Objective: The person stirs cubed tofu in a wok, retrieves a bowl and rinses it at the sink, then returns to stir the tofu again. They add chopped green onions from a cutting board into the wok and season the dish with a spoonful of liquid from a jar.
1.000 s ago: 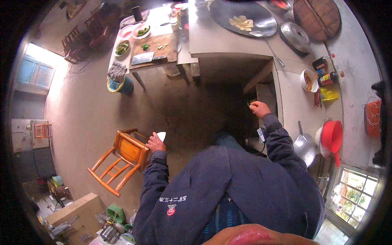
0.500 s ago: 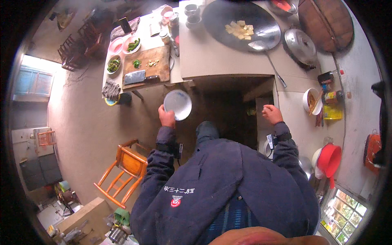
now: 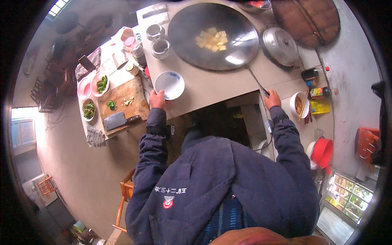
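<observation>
Head view: the left hand (image 3: 157,99) grips the rim of a round white ceramic plate with a blue mark (image 3: 169,85), which sits flat near the front edge of the grey stone desk (image 3: 212,87). The right hand (image 3: 272,99) is closed on the end of the long thin handle of a metal ladle (image 3: 250,73), whose bowl rests at the near rim of the wide black iron wok (image 3: 213,34); pale yellow cubes lie in the wok's middle. A domed metal lid (image 3: 280,45) lies just right of the wok, a round wooden lid (image 3: 306,18) at the far right corner. Two grey jars (image 3: 157,40) stand at the desk's left edge. On the right part of the desk a dark bottle with a red cap (image 3: 310,73) lies on its side, a bottle with a yellow-and-red label (image 3: 321,92) beside it, and a flat yellow packet (image 3: 319,107) just in front. Left of the desk, a wooden cutting board (image 3: 122,104) carries a cleaver

Half a second ago the left hand held the plate in the air in front of the desk and the right hand was free; now the plate is down and the right hand has taken the ladle
</observation>
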Available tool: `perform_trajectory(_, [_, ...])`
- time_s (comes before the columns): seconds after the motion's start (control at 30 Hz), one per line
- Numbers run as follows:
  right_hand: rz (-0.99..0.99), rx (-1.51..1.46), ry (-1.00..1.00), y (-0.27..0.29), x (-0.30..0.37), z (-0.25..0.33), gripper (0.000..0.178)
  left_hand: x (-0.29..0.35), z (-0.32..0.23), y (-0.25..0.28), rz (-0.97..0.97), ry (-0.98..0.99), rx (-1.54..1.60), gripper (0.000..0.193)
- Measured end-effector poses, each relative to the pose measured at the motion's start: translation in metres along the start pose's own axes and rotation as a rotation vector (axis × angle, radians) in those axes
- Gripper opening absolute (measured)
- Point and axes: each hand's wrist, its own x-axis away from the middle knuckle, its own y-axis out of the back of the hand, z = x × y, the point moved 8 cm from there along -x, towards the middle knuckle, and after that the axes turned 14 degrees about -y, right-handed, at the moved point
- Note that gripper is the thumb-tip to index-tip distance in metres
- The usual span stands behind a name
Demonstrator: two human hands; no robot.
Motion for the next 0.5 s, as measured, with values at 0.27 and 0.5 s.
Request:
perform_trajectory(0.27, [-0.025, -0.016, 0.097, 0.002, 0.003, 0.021, 0.027, -0.022, 0.005, -0.005, 0.039, 0.006, -0.065, 0.037])
perform_trajectory(0.5, [0.016, 0.129, 0.125, 0.019, -0.003, 0.043, 0.021, 0.010, -0.013, 0.037, -0.049, 0.171, 0.222, 0.043])
